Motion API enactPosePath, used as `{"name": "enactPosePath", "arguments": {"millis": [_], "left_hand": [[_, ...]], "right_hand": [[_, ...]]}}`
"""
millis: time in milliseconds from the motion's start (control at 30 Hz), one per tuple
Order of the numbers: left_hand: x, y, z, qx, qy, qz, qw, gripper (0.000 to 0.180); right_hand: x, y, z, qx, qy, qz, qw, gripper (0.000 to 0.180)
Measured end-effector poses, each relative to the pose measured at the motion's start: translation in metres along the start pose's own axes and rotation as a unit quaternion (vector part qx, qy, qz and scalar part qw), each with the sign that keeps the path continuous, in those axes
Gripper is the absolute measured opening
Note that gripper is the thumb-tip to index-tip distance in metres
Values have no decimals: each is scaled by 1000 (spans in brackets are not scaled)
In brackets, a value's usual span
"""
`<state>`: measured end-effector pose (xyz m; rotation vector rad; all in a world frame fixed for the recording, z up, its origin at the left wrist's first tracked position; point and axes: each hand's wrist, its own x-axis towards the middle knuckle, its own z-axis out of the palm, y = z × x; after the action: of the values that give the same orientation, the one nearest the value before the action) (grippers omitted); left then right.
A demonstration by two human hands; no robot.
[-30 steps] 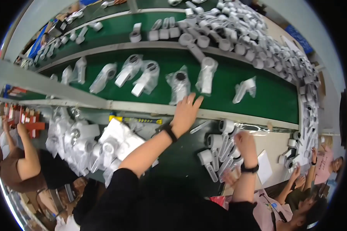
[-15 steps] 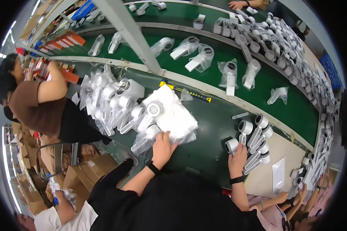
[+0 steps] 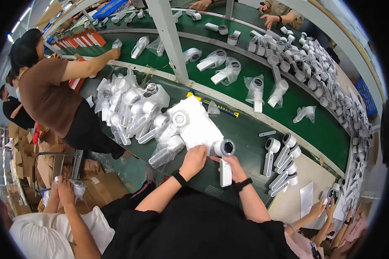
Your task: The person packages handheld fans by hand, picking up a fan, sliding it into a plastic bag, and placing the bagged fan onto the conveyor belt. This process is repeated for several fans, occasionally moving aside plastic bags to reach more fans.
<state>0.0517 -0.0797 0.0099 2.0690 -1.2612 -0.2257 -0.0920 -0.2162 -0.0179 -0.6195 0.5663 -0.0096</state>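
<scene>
My right hand (image 3: 236, 169) grips a white handheld fan (image 3: 225, 173) with a round, dark-ringed head, held just right of a stack of clear-white plastic bags (image 3: 199, 127). At the near edge of that stack, my left hand (image 3: 194, 159) has its fingers pinched together; whether a bag edge is between them is hard to make out. A round white grille (image 3: 180, 118) lies on the stack's left side. Left of it is a heap of bagged fans (image 3: 129, 108). Several unwrapped fans (image 3: 282, 160) lie on the bench to my right.
Behind the bench runs a green conveyor (image 3: 160, 64) carrying bagged fans, with a metal post (image 3: 168, 43) in front. A yellow-and-black handled tool (image 3: 220, 108) lies behind the bags. A co-worker in brown (image 3: 52, 86) stands at left. Many fans (image 3: 307, 64) crowd the far right.
My right hand has brought a fan from the right-hand group over to the bags. My left hand has shifted right along the stack. The co-worker in brown now reaches to the conveyor.
</scene>
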Motion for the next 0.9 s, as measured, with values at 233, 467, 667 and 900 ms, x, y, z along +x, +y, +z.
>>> {"name": "enactPosePath", "arguments": {"millis": [233,467,667,900], "left_hand": [[-1,2,-2,64,1,-63,996,30],[-18,-21,11,-150,9,-316,937,43],[-15,-21,9,-325,1,-438,838,43],[-15,-8,10,-34,-92,-345,934,35]], "right_hand": [[28,18,-18,63,31,11,997,50],[11,30,-8,92,20,-39,995,51],[11,24,2,2,-29,5,1000,37],[23,33,-19,27,-23,28,999,30]]}}
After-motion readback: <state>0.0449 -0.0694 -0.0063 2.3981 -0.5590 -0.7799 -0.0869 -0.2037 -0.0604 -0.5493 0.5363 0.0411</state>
